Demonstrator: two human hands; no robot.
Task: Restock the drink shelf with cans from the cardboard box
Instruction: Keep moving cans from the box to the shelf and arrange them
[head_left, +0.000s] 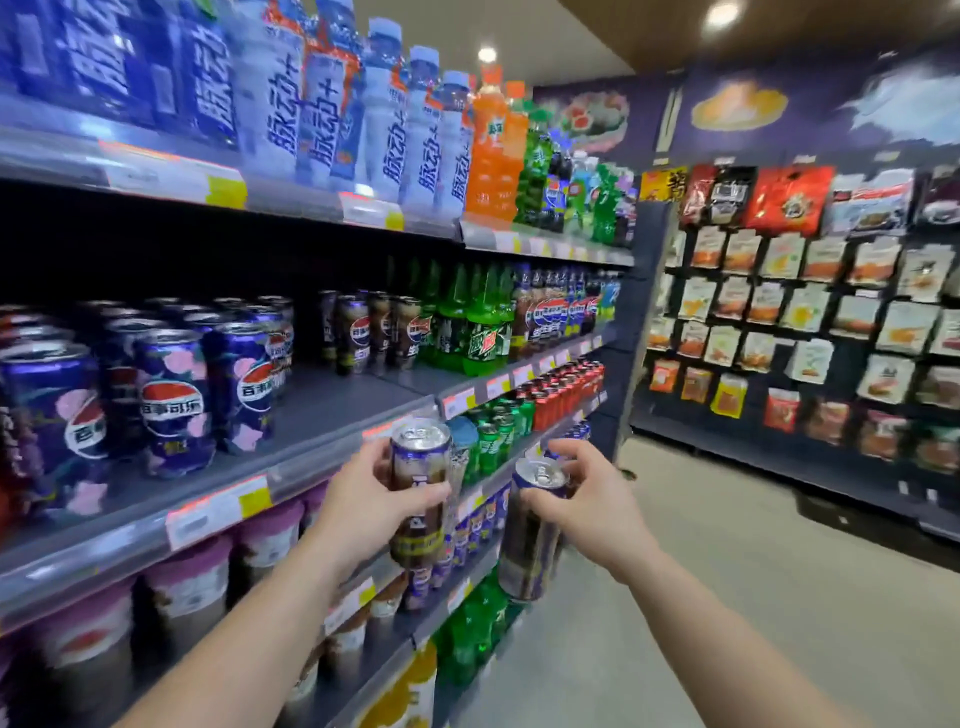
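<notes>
My left hand grips a tall dark brown and purple can, upright, just in front of the edge of the middle drink shelf. My right hand holds a second matching can by its upper part, lower and to the right, over the aisle floor. On the shelf, blue Pepsi cans stand at the left and several brown cans like mine stand further back, with a bare patch of shelf between them. The cardboard box is out of view.
Blue and white bottles fill the top shelf and green soda bottles stand right of the cans. Lower shelves hold cups and more cans. A wall of snack bags faces the aisle on the right, across grey floor.
</notes>
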